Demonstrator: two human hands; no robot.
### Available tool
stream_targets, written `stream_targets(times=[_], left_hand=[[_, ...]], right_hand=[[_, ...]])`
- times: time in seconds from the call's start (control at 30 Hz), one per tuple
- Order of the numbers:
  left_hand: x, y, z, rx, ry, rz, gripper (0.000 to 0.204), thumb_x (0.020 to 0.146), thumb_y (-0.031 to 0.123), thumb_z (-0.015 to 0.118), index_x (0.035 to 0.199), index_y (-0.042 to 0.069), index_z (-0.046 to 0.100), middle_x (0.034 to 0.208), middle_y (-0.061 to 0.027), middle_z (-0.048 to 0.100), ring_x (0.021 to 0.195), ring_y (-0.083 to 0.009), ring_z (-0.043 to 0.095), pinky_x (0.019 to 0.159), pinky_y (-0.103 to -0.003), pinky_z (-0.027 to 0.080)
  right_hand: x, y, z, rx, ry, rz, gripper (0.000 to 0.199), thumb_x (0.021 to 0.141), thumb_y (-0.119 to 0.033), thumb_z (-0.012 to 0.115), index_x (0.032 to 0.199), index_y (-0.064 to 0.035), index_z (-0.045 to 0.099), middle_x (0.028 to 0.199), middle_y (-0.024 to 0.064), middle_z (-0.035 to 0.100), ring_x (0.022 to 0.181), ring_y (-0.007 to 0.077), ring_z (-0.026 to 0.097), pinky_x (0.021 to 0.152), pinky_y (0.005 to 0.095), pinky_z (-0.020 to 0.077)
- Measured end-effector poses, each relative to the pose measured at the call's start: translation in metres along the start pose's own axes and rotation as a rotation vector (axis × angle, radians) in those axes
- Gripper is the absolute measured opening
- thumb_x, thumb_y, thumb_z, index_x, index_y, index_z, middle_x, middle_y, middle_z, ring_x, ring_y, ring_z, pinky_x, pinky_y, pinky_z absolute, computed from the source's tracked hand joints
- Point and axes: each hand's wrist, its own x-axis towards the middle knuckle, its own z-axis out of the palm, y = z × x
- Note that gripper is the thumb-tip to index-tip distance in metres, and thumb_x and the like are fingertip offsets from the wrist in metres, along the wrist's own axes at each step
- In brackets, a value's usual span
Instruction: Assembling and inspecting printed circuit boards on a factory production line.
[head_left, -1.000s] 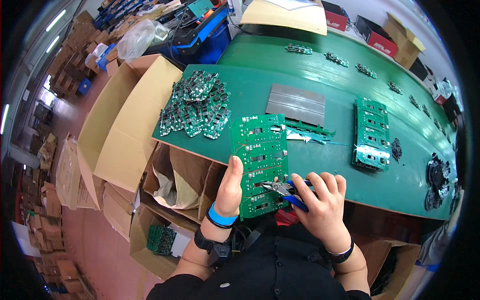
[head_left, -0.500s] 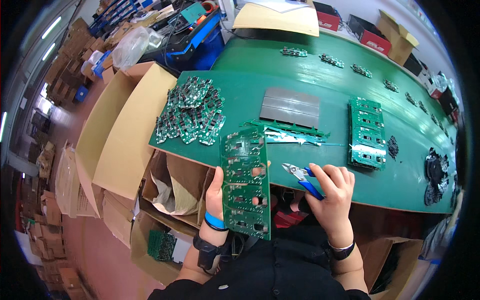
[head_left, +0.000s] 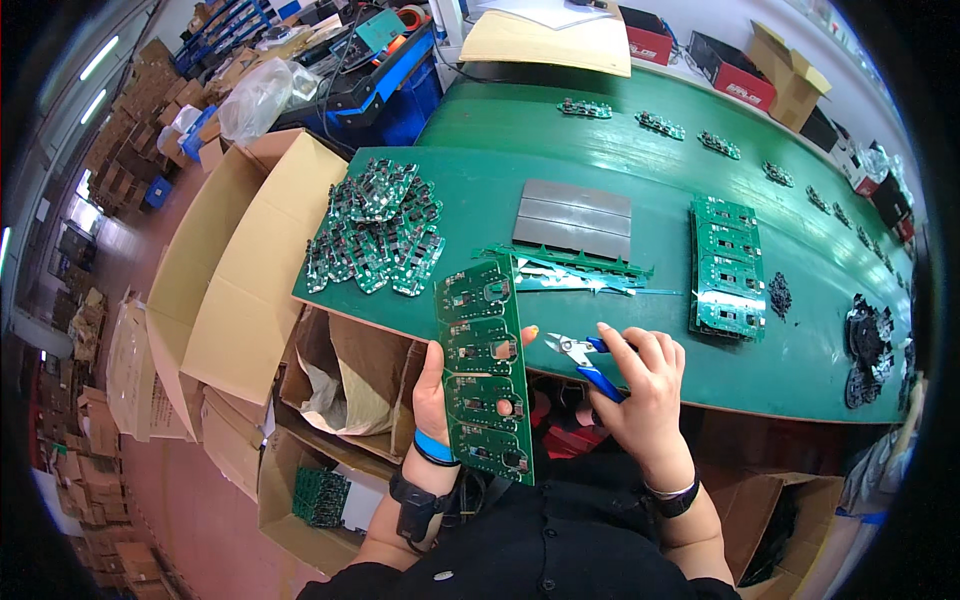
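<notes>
My left hand point(head_left: 430, 396) grips a green circuit board panel point(head_left: 485, 372) from behind and along its left edge. The panel stands nearly upright in front of me, with several joined boards in a column and cutouts that show parts of my fingers. To its right, my right hand point(head_left: 645, 385) is closed round the blue handles of a pair of side cutters point(head_left: 590, 362). Their silver jaws point toward the panel, parted and a short way off it. Beyond the panel, cut green strips point(head_left: 575, 275) lie on the green worktop point(head_left: 600, 330), by a grey rectangular block point(head_left: 573, 218).
A heap of small circuit boards point(head_left: 375, 225) sits at the worktop's left corner. At right are stacked panels point(head_left: 727, 265) and dark small parts point(head_left: 870, 350). A row of assembled boards point(head_left: 660, 125) runs along the back. Open cardboard boxes point(head_left: 240, 280) stand at left.
My right hand has brought the side cutters slightly left, nearer the panel. The panel has turned a little in my left hand, and a fingertip now shows past its right edge.
</notes>
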Motion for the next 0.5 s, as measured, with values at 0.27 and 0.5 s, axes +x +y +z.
stream_targets(times=[0.27,0.5], left_hand=[[-0.005,0.007,0.008,0.113,0.154,0.134,0.059,0.097,0.048,0.032,0.145,0.015,0.025,0.145,-0.0295,0.025,0.098,-0.0368,0.061,0.065,-0.042,0.056],[-0.001,0.015,-0.013,0.129,0.274,0.034,0.060,0.097,0.046,0.036,0.147,0.016,0.022,0.147,-0.0257,0.020,0.102,-0.0389,0.060,0.074,-0.042,0.057]], right_hand=[[-0.009,-0.006,-0.006,2.195,-0.292,0.463,0.044,0.082,-0.030,0.059,0.115,-0.0028,0.048,0.098,0.0184,0.059,0.088,0.0269,0.059,0.079,0.0349,0.0463],[0.005,-0.057,-0.070,2.738,-0.589,0.407,0.061,0.068,-0.030,0.066,0.116,-0.0004,0.043,0.103,0.0252,0.056,0.090,0.0291,0.059,0.082,0.0363,0.0459]])
